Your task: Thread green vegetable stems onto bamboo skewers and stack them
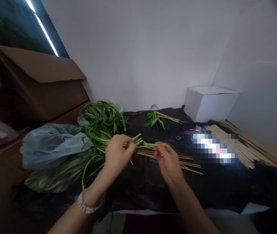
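My left hand (119, 149) is closed around a bunch of leafy green stems (137, 139), with the cut ends poking out to the right. My right hand (166, 159) pinches the end of one stem (149, 145) that stretches across from the bunch. Beneath my hands, thin wooden skewers (189, 165) lie on black plastic sheeting (143, 185). Leafy greens (104, 115) spill from a clear bag at the left, reaching to my left hand. Farther back rests a small sprig of leaves (155, 120) joined to several skewers (170, 117).
A pale blue plastic bag (50, 146) and a clear bag of greens (55, 177) sit at the left, before an open cardboard box (43, 94). Many skewers (241, 149) lie at the right, near a white box (211, 102) and a blurred-out bright object (215, 148).
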{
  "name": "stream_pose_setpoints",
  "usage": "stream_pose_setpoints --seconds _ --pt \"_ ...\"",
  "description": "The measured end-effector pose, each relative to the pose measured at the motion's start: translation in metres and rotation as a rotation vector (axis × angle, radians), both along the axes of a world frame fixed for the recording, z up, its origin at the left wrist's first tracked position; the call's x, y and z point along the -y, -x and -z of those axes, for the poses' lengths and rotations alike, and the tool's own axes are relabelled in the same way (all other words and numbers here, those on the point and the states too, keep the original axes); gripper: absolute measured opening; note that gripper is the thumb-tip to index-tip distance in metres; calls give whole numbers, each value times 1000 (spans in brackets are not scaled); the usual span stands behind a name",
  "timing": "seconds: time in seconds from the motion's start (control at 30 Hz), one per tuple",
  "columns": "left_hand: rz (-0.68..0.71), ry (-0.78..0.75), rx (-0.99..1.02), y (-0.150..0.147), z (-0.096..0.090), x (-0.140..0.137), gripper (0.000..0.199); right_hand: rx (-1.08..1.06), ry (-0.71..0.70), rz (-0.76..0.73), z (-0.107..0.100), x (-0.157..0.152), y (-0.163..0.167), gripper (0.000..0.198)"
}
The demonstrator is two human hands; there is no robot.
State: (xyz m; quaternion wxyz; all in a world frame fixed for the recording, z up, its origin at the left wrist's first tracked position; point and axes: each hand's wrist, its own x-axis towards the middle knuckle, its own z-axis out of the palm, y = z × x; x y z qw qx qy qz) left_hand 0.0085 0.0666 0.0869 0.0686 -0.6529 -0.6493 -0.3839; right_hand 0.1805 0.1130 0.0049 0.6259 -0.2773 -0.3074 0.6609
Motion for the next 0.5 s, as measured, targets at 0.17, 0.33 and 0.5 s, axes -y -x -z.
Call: stream_pose_setpoints --seconds 0.17,0.33,0.5 --pt "-21 -4 567 41 -30 2 18 48 -7 -56 4 -11 -27 25" --pt "269 382 476 19 -47 7 23 168 -141 -424 -16 5 -21 27" --pt "474 640 413 -4 -43 4 30 356 -339 -544 -39 14 -12 20"
